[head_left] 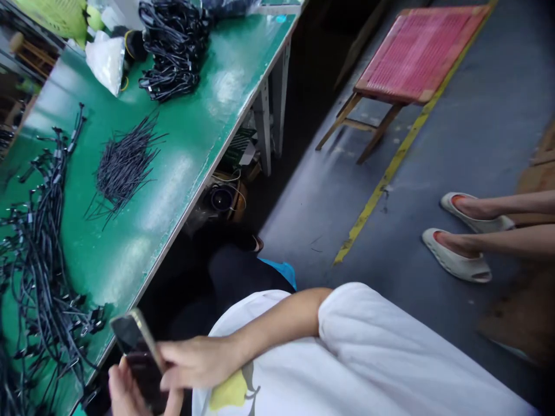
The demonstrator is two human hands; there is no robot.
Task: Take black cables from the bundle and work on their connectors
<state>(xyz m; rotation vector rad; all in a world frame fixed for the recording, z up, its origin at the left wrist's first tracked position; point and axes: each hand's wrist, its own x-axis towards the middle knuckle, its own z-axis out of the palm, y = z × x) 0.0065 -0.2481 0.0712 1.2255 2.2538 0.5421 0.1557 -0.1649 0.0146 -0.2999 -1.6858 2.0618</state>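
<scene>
A smartphone (145,361) with a dark screen and pale edge is tilted in front of my white shirt, close to the table edge. My right hand (197,361) grips its right side, fingers closed at the edge. From the bottom of the view, my left hand (128,390) wraps around the phone's lower part; the frame cuts off much of that hand. Just beyond the phone, a long bunch of black cables (45,231) with connectors lies on the green table (173,173).
On the table are a pile of short black ties (125,164), coiled black cables (173,49) and a white bag (106,63). A red-topped stool (425,52) stands on the grey floor near a yellow line (373,199). Another person's feet in light slippers (457,254) are at right.
</scene>
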